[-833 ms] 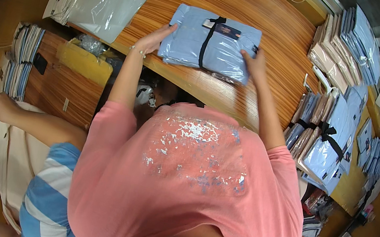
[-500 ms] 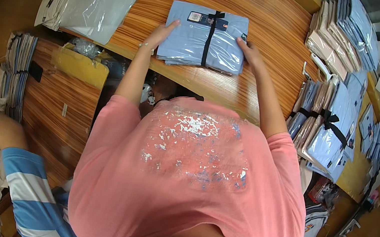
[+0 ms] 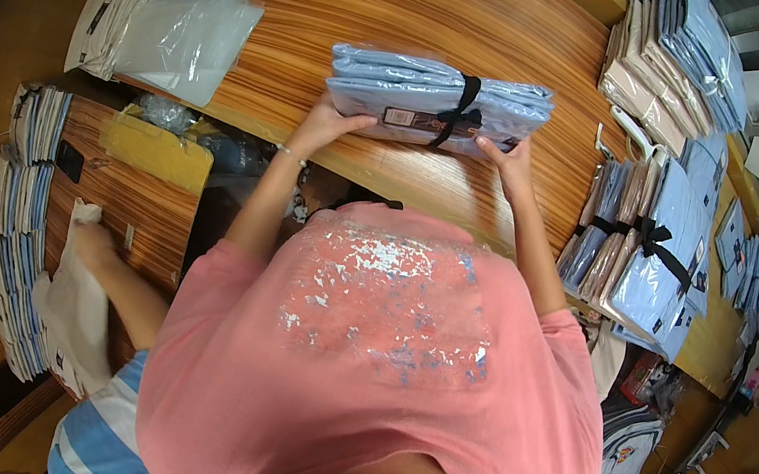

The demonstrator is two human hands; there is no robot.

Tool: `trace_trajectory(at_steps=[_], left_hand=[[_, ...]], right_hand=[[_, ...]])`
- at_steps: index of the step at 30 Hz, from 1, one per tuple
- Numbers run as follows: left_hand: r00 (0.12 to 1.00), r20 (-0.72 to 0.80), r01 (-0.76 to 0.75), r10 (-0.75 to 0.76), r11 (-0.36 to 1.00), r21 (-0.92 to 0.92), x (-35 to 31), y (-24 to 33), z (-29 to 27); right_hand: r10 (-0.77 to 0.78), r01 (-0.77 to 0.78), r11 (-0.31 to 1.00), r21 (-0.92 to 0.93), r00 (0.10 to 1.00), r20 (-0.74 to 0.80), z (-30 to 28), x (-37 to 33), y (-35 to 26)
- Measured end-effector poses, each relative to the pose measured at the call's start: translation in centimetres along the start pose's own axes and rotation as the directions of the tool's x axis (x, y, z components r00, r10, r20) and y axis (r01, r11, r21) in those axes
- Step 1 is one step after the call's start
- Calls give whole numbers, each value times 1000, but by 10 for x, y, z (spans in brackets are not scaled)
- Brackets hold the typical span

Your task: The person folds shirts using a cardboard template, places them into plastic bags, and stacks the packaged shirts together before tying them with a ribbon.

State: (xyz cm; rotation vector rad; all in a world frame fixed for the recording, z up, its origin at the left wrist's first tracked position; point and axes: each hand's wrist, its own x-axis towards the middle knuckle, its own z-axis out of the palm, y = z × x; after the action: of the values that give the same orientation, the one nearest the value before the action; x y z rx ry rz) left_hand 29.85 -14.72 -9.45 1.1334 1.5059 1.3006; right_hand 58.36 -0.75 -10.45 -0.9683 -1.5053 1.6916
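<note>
A bundle of folded light-blue garments (image 3: 396, 87) in clear plastic is tipped up over the table near its front edge, its stacked layers showing along the top. A black ribbon (image 3: 465, 100) is tied around its middle, beside a dark label (image 3: 402, 118). My left hand (image 3: 323, 126) grips the bundle's lower left, thumb on the near face and the other fingers hidden behind. My right hand (image 3: 516, 168) holds the lower right the same way, its thumb close to the ribbon.
Clear plastic bags (image 3: 181, 40) and garment stacks lie at the left. A ribbon-tied bundle (image 3: 654, 265) and more packaged stacks (image 3: 656, 78) stand at the right. At lower left, a co-worker's arm (image 3: 122, 288) handles a beige garment (image 3: 76, 316) beside a long garment row (image 3: 16, 224).
The bundle, flat before, has been tipped up and shifted slightly right, my hands now gripping its lower corners. The co-worker's hand and beige garment have moved right, onto the side table.
</note>
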Motion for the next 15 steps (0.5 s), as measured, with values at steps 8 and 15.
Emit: trace_trajectory(at_steps=[8,15], left_hand=[[975,-177,179,-135,947,267,15,-17,14],[962,-20,-161,271,629,760,67,24,29]], right_hand=[[-266,26,606,-795,949,-172,3,15,-23],[-241,189,610,-769,969,47,40,81,-20]])
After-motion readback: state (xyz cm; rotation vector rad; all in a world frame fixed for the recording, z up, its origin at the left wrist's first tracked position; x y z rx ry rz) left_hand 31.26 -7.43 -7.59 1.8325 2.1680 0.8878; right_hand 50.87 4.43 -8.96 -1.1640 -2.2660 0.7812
